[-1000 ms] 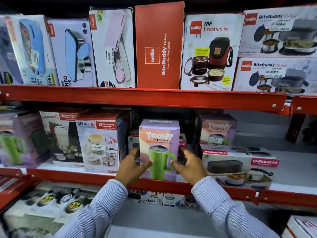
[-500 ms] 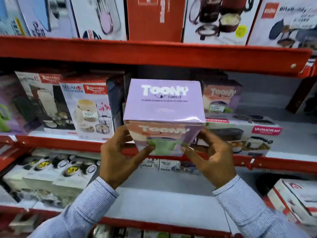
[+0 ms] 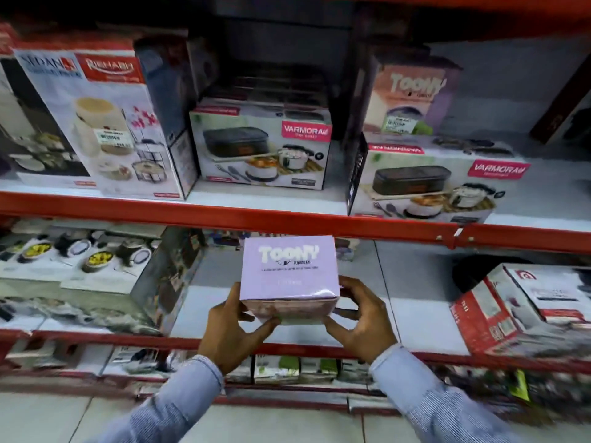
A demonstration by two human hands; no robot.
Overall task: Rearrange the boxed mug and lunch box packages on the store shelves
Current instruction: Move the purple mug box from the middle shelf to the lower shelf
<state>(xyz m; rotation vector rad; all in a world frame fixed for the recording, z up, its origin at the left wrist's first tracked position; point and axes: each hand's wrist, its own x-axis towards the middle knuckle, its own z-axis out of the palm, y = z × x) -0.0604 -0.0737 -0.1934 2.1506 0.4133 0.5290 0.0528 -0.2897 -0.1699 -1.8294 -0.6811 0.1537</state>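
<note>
Both hands clasp the lilac Toony tumbler box from either side: the left hand has its thumb hooked under the near lower edge and its fingers up the left face, and the right hand mirrors it on the right face. The box hangs in the air in front of the lower shelf, below the red rail of the shelf above. Its printed lid faces up toward the camera, so its long axis runs away and downward, the body hidden below the lid.

Behind the box the lower shelf is bare white board. To the left lies a lunch box package showing round containers; to the right a red and white box sits tilted. On the shelf above stand a Rishabh Sedan carton, a Varmora lunch box package, a second Varmora package at the shelf edge, and another Toony box behind and above it. Striped blue sleeves cover both forearms.
</note>
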